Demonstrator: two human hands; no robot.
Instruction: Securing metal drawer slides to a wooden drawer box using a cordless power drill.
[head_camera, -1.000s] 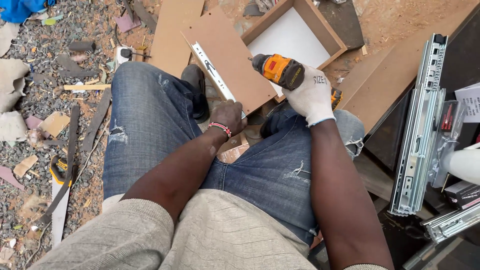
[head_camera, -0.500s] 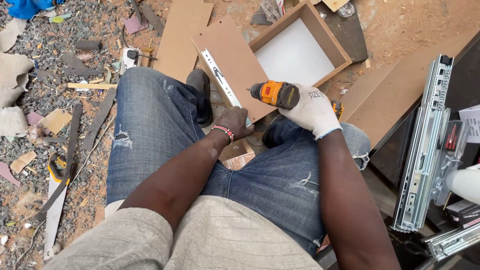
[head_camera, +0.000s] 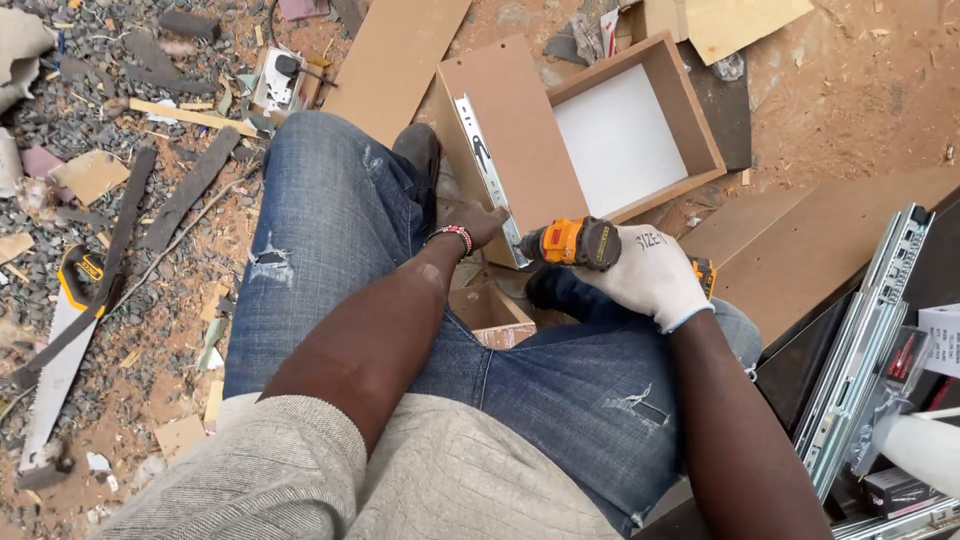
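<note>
Gripping the orange drill (head_camera: 575, 242) in your gloved right hand (head_camera: 650, 275), you aim at nine o'clock — left hand (head_camera: 480, 222) pinches the slide rail (head_camera: 488, 175) steady against the drawer box (head_camera: 520, 130).

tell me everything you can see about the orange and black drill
The cordless drill has an orange front section and a black rear body that looks like plastic. It lies roughly level, nose pointing left at the lower end of the metal drawer slide fixed along the brown drawer side. The gloved right hand wraps its grip, hiding the handle. The bare left hand rests on the slide just beside its nose. The bit itself is too small to make out.
</note>
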